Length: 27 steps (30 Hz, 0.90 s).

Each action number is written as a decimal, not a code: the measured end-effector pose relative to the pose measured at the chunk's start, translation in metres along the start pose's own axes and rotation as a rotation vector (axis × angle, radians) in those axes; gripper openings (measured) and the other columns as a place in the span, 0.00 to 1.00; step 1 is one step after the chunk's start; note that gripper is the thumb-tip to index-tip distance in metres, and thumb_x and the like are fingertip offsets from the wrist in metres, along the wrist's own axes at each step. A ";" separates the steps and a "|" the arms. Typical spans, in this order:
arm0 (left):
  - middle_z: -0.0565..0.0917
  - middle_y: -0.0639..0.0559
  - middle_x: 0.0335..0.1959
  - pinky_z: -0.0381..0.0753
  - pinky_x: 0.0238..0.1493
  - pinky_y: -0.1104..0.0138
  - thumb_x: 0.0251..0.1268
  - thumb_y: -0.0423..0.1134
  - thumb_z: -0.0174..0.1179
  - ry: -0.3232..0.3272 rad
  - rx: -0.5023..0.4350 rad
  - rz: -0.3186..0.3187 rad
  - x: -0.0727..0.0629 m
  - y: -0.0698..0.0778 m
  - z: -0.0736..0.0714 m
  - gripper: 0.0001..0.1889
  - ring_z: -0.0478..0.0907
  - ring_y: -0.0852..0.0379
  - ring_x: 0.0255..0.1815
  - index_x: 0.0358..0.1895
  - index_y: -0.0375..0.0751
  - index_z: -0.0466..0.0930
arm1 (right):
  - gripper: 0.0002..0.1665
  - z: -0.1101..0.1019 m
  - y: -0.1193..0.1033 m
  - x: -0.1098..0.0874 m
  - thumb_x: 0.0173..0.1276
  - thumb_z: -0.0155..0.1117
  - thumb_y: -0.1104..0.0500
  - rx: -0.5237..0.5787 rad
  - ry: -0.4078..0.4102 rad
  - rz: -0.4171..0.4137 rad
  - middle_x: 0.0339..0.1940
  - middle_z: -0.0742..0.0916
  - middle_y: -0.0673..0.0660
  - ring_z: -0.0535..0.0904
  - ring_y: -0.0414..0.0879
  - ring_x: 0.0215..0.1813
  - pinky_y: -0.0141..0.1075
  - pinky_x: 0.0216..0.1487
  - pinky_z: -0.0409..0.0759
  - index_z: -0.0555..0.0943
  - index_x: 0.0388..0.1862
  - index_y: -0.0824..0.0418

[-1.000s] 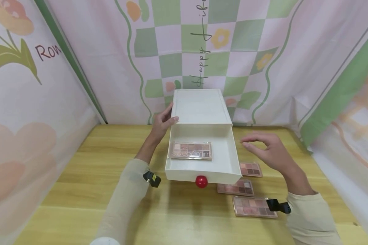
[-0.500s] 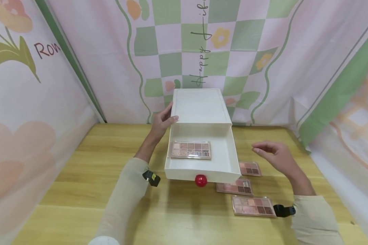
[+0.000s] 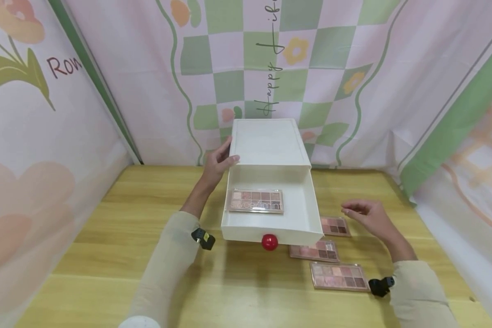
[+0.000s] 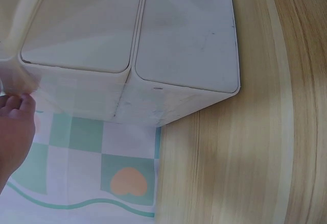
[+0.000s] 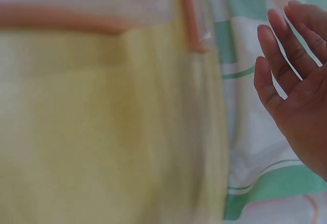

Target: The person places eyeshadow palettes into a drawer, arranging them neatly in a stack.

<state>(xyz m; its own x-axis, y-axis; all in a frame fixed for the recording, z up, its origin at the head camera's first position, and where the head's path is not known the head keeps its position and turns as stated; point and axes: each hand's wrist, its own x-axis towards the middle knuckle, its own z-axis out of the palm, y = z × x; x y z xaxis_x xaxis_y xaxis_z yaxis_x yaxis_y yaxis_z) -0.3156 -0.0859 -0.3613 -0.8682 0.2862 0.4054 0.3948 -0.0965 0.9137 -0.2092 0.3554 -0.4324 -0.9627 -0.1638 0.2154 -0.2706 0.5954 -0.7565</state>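
Note:
A white drawer unit [image 3: 266,141] stands at the middle back with its top drawer [image 3: 299,221] pulled out; a red knob [image 3: 269,242] is on the drawer's front. An eyeshadow palette [image 3: 256,201] with a clear lid lies in the drawer's left part. My left hand [image 3: 216,169] holds the unit's left side near the front corner, thumb over the edge; in the left wrist view its bent fingers meet the white side wall. My right hand [image 3: 369,217] hovers right of the drawer, holding nothing, its fingers loosely bent, close above the farthest palette [image 3: 335,226] on the table.
Two more palettes lie on the wooden table [image 3: 127,228]: one partly under the drawer [image 3: 320,251], one nearer [image 3: 339,276]. Lower closed drawers [image 4: 189,40] show in the left wrist view. A printed curtain [image 3: 139,68] hangs behind the unit.
My right hand has moved away from the drawer, to the right and down toward the palettes on the table. The left hand, the drawer and the palette in it have stayed put.

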 end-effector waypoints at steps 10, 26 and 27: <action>0.50 0.39 0.84 0.63 0.82 0.60 0.64 0.42 0.56 -0.005 0.001 -0.002 0.001 0.001 0.000 0.43 0.56 0.44 0.84 0.80 0.33 0.48 | 0.21 0.007 0.013 -0.002 0.71 0.64 0.62 -0.022 -0.061 0.063 0.55 0.88 0.69 0.79 0.21 0.45 0.18 0.47 0.82 0.81 0.57 0.75; 0.50 0.39 0.84 0.59 0.84 0.58 0.64 0.44 0.54 -0.012 0.005 -0.013 0.001 0.000 0.000 0.44 0.54 0.44 0.85 0.81 0.33 0.47 | 0.39 0.007 0.021 0.002 0.60 0.76 0.56 -0.142 -0.273 0.090 0.66 0.81 0.73 0.78 0.65 0.66 0.26 0.61 0.80 0.75 0.67 0.72; 0.50 0.39 0.84 0.59 0.84 0.58 0.63 0.44 0.54 -0.011 0.005 -0.014 0.001 0.000 0.000 0.44 0.54 0.45 0.85 0.81 0.33 0.47 | 0.41 0.007 0.022 0.002 0.59 0.77 0.55 -0.152 -0.280 0.086 0.66 0.81 0.73 0.76 0.68 0.67 0.28 0.62 0.79 0.75 0.67 0.72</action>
<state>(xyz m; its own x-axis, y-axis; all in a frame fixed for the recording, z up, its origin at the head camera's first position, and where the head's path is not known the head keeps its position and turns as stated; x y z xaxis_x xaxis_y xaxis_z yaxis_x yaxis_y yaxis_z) -0.3161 -0.0857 -0.3606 -0.8704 0.2978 0.3920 0.3841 -0.0872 0.9192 -0.2166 0.3625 -0.4531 -0.9514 -0.3053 -0.0396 -0.2048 0.7235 -0.6592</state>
